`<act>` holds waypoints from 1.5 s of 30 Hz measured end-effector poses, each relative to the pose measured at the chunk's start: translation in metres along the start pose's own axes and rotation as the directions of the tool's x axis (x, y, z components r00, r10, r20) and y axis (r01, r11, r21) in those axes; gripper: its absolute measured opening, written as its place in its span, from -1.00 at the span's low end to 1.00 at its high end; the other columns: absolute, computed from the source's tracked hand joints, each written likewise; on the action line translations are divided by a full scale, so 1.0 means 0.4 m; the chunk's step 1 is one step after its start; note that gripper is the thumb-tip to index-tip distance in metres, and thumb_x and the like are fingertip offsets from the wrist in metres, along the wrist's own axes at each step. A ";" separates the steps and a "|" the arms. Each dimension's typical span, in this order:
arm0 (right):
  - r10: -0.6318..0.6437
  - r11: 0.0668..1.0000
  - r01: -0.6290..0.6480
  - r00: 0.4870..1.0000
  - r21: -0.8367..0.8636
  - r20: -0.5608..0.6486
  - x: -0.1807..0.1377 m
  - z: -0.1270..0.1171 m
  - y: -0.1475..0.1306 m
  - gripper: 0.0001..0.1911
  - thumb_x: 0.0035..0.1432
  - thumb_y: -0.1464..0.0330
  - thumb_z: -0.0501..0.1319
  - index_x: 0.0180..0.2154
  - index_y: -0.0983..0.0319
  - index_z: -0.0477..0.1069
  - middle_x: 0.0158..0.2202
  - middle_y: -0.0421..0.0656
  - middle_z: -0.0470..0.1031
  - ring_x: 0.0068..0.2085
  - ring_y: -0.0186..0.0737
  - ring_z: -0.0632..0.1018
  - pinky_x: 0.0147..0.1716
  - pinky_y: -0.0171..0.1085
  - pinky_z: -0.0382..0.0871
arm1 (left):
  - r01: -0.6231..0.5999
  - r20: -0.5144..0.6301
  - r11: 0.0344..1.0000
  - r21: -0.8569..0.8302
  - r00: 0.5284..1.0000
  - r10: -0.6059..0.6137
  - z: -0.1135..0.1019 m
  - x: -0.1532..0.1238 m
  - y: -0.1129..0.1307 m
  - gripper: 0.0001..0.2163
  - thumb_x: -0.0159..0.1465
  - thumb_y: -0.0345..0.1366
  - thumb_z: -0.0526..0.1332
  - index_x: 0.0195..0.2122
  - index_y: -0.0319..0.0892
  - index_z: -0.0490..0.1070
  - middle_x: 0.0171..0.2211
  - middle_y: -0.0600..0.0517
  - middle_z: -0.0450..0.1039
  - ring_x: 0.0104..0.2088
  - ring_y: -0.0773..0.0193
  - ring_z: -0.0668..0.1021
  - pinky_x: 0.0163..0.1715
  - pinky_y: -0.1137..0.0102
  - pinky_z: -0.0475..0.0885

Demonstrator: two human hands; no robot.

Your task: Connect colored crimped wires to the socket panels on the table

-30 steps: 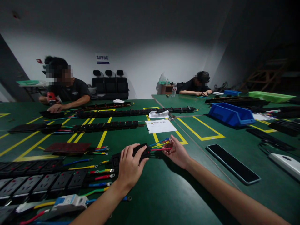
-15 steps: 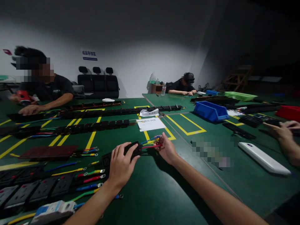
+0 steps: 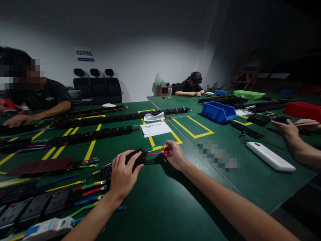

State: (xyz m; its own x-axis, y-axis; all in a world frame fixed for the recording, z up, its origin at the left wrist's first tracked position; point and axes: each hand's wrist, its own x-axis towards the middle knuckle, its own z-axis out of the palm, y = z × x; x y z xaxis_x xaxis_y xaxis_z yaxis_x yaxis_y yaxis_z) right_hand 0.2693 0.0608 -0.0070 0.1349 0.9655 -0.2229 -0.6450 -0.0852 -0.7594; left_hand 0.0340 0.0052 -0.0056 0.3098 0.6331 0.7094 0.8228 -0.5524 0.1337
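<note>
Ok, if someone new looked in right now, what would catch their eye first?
Probably the pair of hands in the middle: the left hand gripping a black socket strip, the right hand at the ends of its red wire and blue wire. After that, likely the white paper sheet beyond the hands and the blue bin farther right, both bright against the green table.

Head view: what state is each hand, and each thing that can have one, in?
Left hand: closed over the socket strip
Right hand: pinching wires
Socket strip: held
Wires: extended
Sheet: flat
Blue bin: upright
Bottle: upright
Drill: co-worker's, tilted
</note>
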 end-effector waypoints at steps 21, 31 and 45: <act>-0.165 0.955 0.203 0.969 -0.214 0.183 0.005 -0.028 0.005 -0.65 -0.08 0.14 0.46 -0.34 0.20 0.45 -0.49 -0.28 0.42 -0.48 -0.36 0.41 -0.58 -0.40 0.22 | 0.033 -0.014 0.999 0.041 0.999 -0.032 0.005 -0.001 -0.001 -0.49 0.28 -0.32 0.34 0.25 -0.07 0.30 0.05 -0.14 0.38 0.01 -0.02 0.45 -0.01 0.07 0.41; -0.423 0.778 0.409 0.902 -0.477 0.084 0.029 -0.053 0.009 -0.64 -0.04 0.12 0.37 -0.28 0.24 0.51 -0.35 -0.14 0.54 -0.38 -0.21 0.52 -0.50 -0.30 0.39 | 0.053 0.006 0.997 0.050 0.999 -0.053 0.007 0.001 -0.002 -0.50 0.26 -0.32 0.35 0.22 -0.08 0.34 0.04 -0.14 0.38 0.01 -0.04 0.45 -0.02 0.05 0.42; -0.533 0.562 0.540 0.816 -0.626 0.225 0.023 -0.056 0.023 -0.75 0.09 0.25 0.25 -0.20 0.24 0.48 -0.34 -0.11 0.54 -0.35 -0.19 0.51 -0.43 -0.27 0.39 | 0.067 0.011 0.996 0.057 0.998 -0.068 0.007 0.000 0.001 -0.51 0.25 -0.32 0.36 0.21 -0.06 0.35 0.04 -0.13 0.39 0.02 -0.03 0.46 -0.01 0.05 0.41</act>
State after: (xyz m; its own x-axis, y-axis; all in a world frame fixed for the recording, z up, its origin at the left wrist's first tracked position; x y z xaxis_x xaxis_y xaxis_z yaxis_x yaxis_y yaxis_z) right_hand 0.2814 0.0634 -0.0297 0.2849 0.8881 0.3607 0.1815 0.3195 -0.9300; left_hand 0.0356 0.0066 -0.0077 0.2589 0.6751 0.6908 0.8676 -0.4769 0.1408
